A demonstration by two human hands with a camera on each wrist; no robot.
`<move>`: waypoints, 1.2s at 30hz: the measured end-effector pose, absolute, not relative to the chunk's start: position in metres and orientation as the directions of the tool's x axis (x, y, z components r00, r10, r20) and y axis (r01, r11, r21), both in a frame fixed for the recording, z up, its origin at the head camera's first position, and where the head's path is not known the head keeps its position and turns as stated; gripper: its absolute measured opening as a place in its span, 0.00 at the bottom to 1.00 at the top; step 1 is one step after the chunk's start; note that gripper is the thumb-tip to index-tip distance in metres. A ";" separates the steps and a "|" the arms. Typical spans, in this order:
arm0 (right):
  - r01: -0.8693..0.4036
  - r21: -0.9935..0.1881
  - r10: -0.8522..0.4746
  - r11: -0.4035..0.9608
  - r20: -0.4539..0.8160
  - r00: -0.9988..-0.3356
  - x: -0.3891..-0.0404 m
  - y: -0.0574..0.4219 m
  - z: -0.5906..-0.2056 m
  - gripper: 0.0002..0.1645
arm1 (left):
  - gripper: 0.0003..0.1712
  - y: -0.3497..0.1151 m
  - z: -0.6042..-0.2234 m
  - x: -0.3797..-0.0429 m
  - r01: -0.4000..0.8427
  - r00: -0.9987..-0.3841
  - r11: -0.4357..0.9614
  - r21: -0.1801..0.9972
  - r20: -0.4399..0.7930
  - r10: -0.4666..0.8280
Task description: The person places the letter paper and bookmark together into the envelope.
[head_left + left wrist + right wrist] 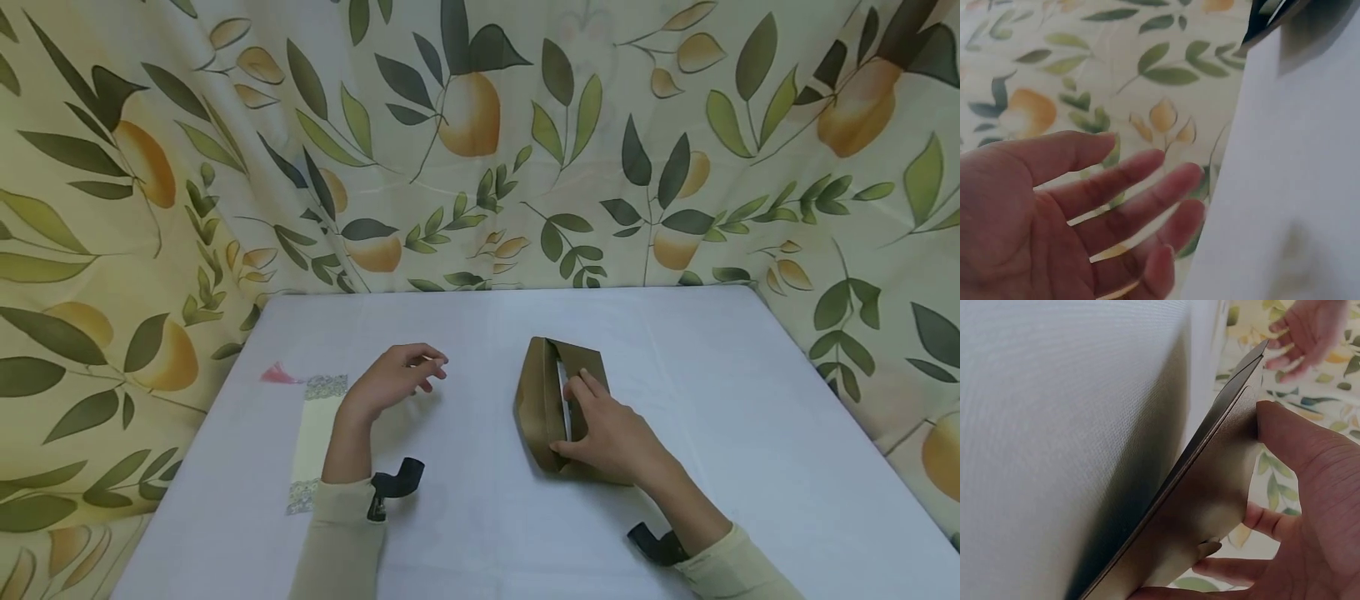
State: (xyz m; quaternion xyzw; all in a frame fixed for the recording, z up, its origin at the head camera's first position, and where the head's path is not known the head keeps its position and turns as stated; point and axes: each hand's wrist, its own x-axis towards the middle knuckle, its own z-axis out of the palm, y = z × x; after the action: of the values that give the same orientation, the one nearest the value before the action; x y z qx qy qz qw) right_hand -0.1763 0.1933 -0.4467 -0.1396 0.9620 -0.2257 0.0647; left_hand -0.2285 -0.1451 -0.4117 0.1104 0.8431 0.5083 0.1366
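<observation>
My right hand (pixel 615 429) grips a brown envelope (pixel 534 408) right of the table's middle, thumb and fingers at its opening. The envelope's flap is folded out to the left, and a white strip shows inside the opening. In the right wrist view the envelope (pixel 1204 487) stands at a slant, its edge toward the white cloth. My left hand (pixel 393 379) hovers to the left with fingers loosely bent; its palm (pixel 1004 219) is bare in the left wrist view. Beneath the left wrist lies a pale bookmark (pixel 311 442) with patterned ends, partly hidden by the forearm.
A pink tassel (pixel 277 374) extends from the bookmark's far end. White cloth covers the table (pixel 465 533). Behind and at both sides hangs a curtain (pixel 480 208) printed with fruit and leaves. Black cameras (pixel 401 478) sit on both wrists.
</observation>
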 end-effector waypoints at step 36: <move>-0.264 -0.449 -0.332 0.854 -0.078 -0.940 -0.178 0.194 -0.448 0.40 | 0.60 -0.286 -0.457 -0.211 -0.324 -0.936 0.723 0.611 -0.316 -0.152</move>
State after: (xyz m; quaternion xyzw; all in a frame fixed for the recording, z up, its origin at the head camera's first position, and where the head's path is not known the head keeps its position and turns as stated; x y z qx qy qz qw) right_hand -0.1784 0.1938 -0.4475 -0.1555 0.9597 -0.2214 0.0767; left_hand -0.2112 -0.2858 -0.4572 -0.1292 0.9199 0.3492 0.1229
